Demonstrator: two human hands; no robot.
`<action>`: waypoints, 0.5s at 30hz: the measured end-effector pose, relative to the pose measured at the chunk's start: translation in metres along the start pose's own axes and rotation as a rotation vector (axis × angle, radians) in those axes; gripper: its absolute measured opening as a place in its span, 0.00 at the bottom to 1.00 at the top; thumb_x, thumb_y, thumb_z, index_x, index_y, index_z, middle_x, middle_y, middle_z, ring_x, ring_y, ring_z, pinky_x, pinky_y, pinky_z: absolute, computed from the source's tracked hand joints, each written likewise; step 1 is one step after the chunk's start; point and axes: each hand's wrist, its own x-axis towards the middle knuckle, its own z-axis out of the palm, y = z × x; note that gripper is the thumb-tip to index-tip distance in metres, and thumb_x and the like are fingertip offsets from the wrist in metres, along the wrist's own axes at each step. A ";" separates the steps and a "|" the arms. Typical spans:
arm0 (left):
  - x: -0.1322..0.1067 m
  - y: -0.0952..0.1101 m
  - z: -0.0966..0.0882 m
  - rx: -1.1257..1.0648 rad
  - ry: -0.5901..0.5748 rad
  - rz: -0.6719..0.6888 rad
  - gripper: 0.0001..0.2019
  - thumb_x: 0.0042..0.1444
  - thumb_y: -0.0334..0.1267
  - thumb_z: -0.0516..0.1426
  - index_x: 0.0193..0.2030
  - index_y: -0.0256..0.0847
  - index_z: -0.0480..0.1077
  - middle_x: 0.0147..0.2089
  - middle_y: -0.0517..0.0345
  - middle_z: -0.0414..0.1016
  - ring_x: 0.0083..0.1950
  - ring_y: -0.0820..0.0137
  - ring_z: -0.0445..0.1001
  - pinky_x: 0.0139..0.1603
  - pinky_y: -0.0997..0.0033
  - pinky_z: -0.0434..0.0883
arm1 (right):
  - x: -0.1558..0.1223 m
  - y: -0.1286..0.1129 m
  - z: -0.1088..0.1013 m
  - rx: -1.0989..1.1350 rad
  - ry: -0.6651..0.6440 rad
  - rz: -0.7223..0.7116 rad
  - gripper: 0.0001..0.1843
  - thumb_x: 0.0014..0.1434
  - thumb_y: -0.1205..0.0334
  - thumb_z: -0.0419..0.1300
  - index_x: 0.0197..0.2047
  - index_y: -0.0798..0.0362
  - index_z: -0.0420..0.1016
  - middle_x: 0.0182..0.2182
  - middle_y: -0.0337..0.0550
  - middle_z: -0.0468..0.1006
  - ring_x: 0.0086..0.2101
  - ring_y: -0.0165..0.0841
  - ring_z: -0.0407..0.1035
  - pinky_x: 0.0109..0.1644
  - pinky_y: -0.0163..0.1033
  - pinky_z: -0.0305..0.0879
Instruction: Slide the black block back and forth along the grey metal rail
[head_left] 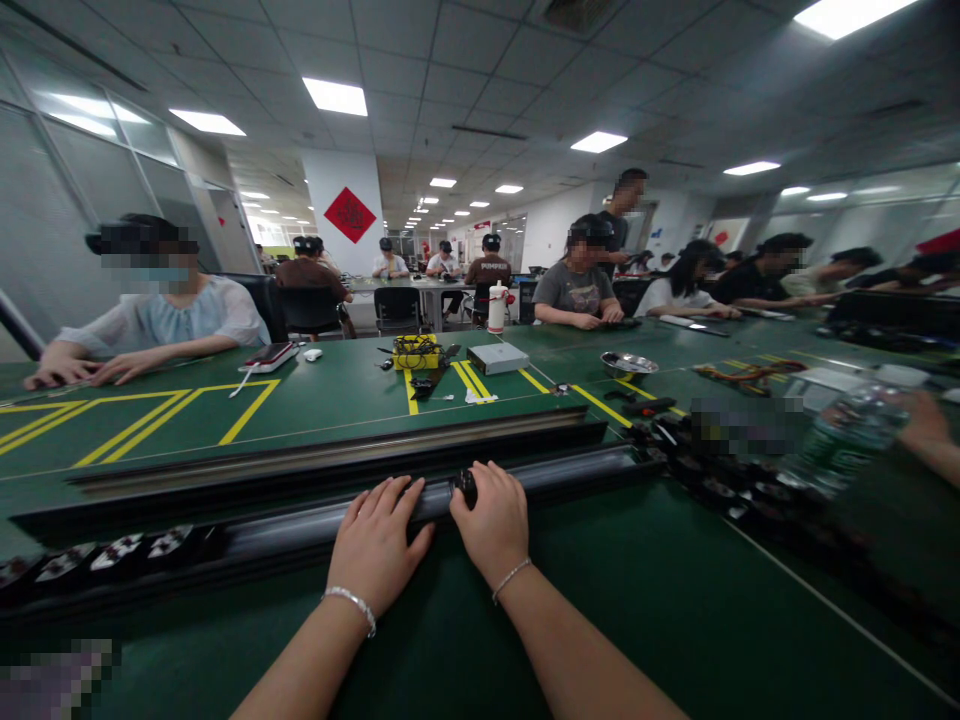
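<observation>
A long black rail [300, 470] with a grey channel lies across the green table [660, 590] in front of me. My left hand [375, 545] rests flat on the channel with its fingers stretched out. Beside it, my right hand [491, 520] is curled round a small black part [466, 487] sitting in the channel. Several small black and white pieces [112, 555] line the rail's left end. More black pieces [720, 490] lie at its right end.
A seated person in a pale top [161, 320] leans on the table at the far left. A yellow box [416, 352], a grey box [497, 357], a metal bowl [628, 365] and a blurred bottle [840, 440] held by another person's hand stand farther back. Other people sit beyond.
</observation>
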 end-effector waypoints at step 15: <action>0.000 0.002 -0.005 -0.006 -0.024 -0.007 0.23 0.52 0.45 0.50 0.56 0.47 0.61 0.58 0.56 0.64 0.59 0.62 0.60 0.59 0.56 0.55 | 0.002 -0.001 -0.002 -0.028 -0.012 0.002 0.19 0.52 0.62 0.53 0.46 0.59 0.71 0.45 0.50 0.74 0.51 0.38 0.61 0.56 0.43 0.49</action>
